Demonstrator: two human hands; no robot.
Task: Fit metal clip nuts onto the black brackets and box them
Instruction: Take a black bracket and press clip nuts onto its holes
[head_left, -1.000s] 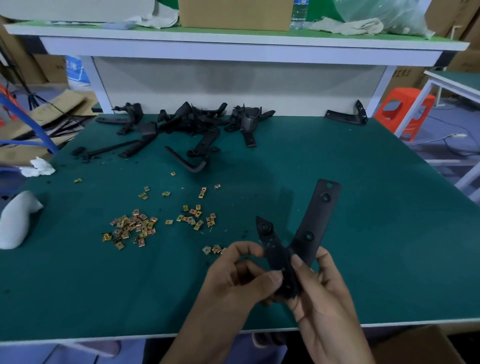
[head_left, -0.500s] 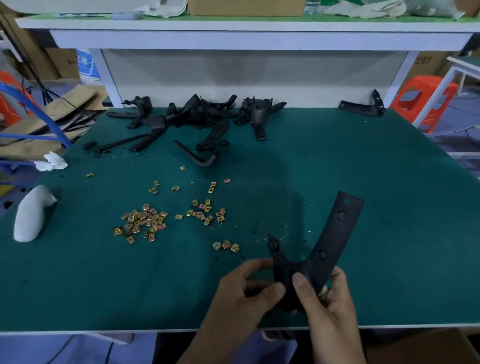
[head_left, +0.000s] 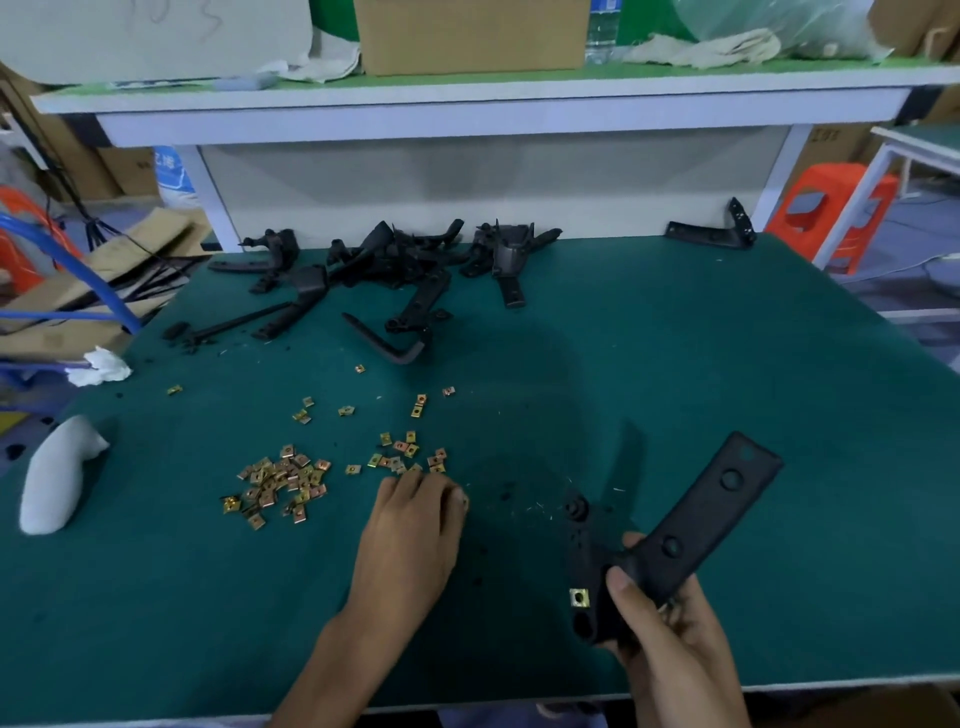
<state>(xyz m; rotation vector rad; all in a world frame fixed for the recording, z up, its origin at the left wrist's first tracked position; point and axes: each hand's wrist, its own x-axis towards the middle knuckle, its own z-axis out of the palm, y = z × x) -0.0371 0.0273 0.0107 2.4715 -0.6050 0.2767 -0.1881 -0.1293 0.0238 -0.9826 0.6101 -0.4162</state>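
1. Black bracket (head_left: 691, 525): I see it lifted off the desk (head_left: 753, 353), right of centre and close to the near edge. Its long arm slants up to the right and its short arm up to the left.
2. The right grip (head_left: 670, 639) is clamped round the bracket's bend, with the thumb lying across the front face.
3. One fitted clip nut (head_left: 578, 597) sits on the bracket's lower end, just left of that thumb.
4. The left grip (head_left: 410, 530) rests palm down on the desk, left of the bracket and apart from it. Its fingertips are bent down and hidden, with one nut peeking out beside them, so I cannot tell whether they pinch anything.
5. The loose clip nuts (head_left: 280, 480) lie in a dense heap left of that grip. A thinner scatter lies just past its fingertips, with strays farther out.
6. The bracket pile (head_left: 395, 270) crowds the far edge below the shelf (head_left: 467, 98). A lone bracket (head_left: 711, 234) lies at the far right corner.
7. A white lump (head_left: 57, 478) and a crumpled tissue (head_left: 101, 366) sit at the left edge.
8. For room to move, a broad stretch of green surface runs from the held bracket to the right edge and back to the lone bracket.
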